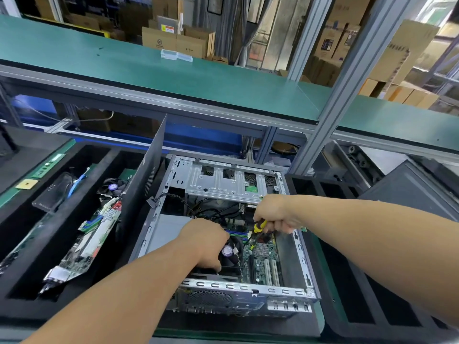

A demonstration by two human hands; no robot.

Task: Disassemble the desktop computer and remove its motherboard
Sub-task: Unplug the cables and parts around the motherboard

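Observation:
An open desktop computer case (301, 254) lies on its side in front of me. Its green motherboard (263, 261) sits inside, with white slots and a small heatsink showing. My left hand (205, 242) reaches into the case and grips the black CPU cooler fan (232, 252). My right hand (275, 213) grips a yellow-and-black screwdriver (259, 225), whose tip points down at the board near the cooler. Black cables (198, 207) run from the drive cage (231, 181) to the board.
A black foam tray (57, 301) on the left holds a removed motherboard (82, 249) and other parts. The removed side panel (149, 175) stands upright between that tray and the case. More black foam trays (360, 301) sit at right. A green shelf (173, 70) runs overhead.

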